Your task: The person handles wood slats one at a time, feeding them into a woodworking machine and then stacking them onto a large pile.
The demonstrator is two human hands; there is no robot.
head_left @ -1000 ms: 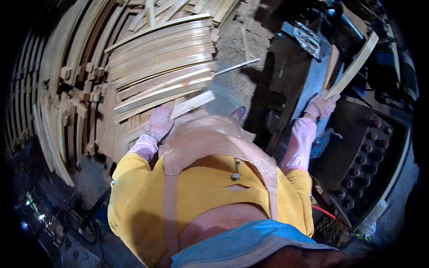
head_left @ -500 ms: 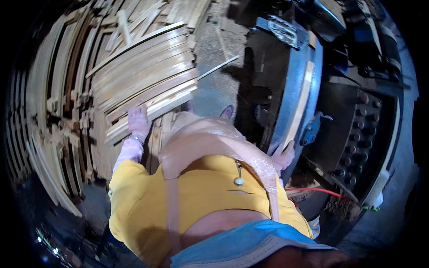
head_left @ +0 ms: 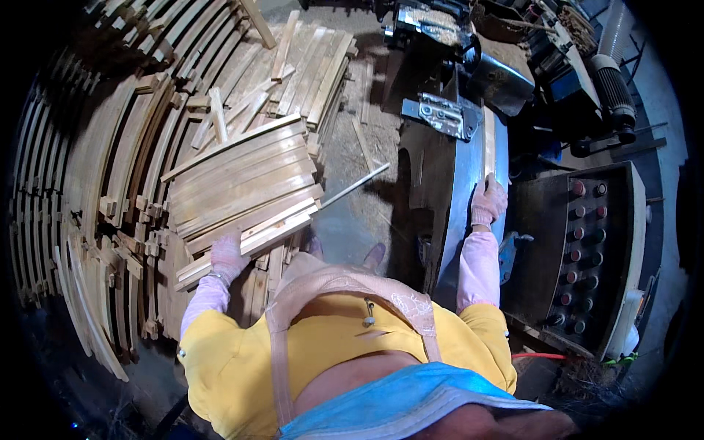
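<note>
The person stands at a dark metal machine (head_left: 440, 198), and everything else arranges itself around it. On the machine's top, a pale wooden strip (head_left: 489, 143) lies lengthwise along the bed; the right hand (head_left: 488, 202), in a pinkish glove, rests flat over the strip's near end, fingers spread and pressing down more than gripping. Just right of the machine sits a grey control panel (head_left: 587, 249) with rows of round red buttons. Left of the machine, across a patch of sawdust-covered floor (head_left: 352, 220), a stack of wooden slats (head_left: 246, 191) is piled at an angle. The left hand (head_left: 226, 255), also gloved, lies on the near edge of that stack, its fingers curled around the end of the lowest slat (head_left: 249, 242). Farther left of the machine, beyond the stack, long curved wooden pieces (head_left: 88, 220) stand in rows.
</note>
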